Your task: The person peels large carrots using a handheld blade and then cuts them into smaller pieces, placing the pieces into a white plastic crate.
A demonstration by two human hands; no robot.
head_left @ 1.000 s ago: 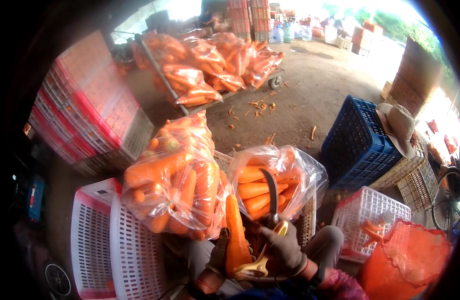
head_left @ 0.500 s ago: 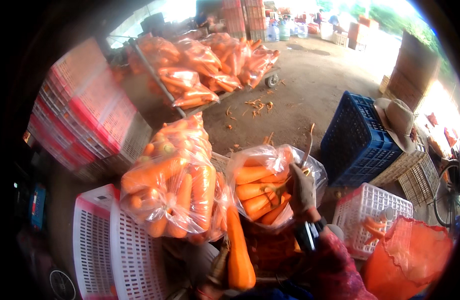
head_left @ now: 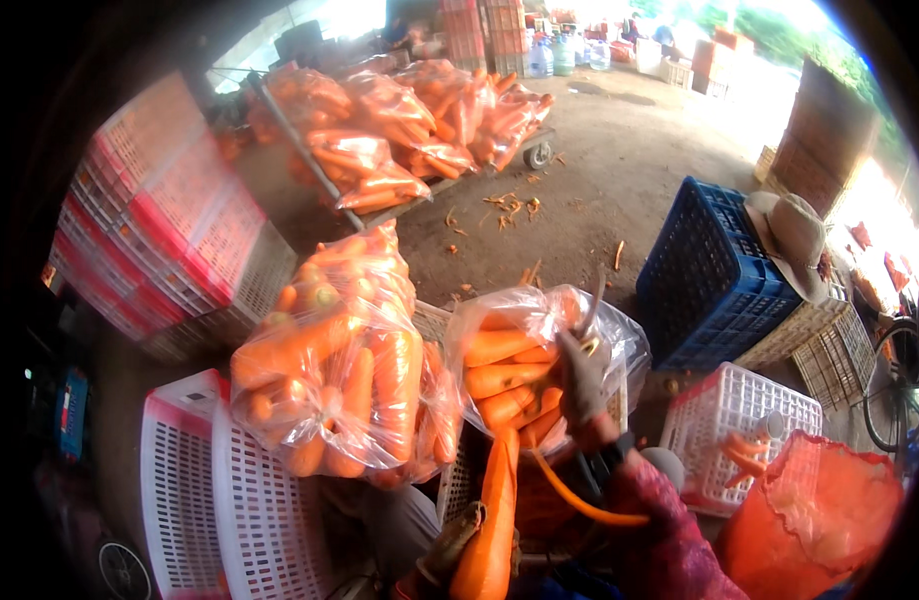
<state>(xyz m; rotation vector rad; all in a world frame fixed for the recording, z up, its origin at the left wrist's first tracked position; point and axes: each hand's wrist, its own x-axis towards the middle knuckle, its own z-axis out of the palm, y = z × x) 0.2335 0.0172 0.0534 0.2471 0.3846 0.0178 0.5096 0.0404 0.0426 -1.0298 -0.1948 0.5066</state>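
"First, the near end: what do the hands have?"

"Left hand [head_left: 459, 540], gloved, closed around a large carrot [head_left: 495, 515], which stands aslant, narrow end toward the bags. Right hand [head_left: 584, 385], also gloved, wrapped on a curved blade [head_left: 592, 308]; handle mostly hidden."

"And the curved orange strip [head_left: 584, 507]?"

"Between the carrot and the right sleeve. What it hangs from, cannot tell."

"Containers, then?"

"Open clear bag [head_left: 499, 378], just beyond the carrot tip: carrots laid lengthwise, right hand over its right part. Full clear bag [head_left: 324, 350] to its left, bulging with carrots at mixed angles."

"Flanking those?"

"Left: two white slotted crates [head_left: 264, 505], side by side. Right: an orange-red sack [head_left: 809, 510], contents not readable, and next to it a white lattice crate [head_left: 699, 425] with orange pieces [head_left: 744, 455] showing at it."

"Farther out?"

"Blue crate [head_left: 714, 285], a brimmed hat [head_left: 794, 235] by its right edge. Leftward, stacked red-and-white crates [head_left: 169, 220]. Beyond, a wheeled cart [head_left: 379, 212] loaded with clear bags of carrots [head_left: 379, 130]. Farthest, large clear bottles [head_left: 562, 55]."
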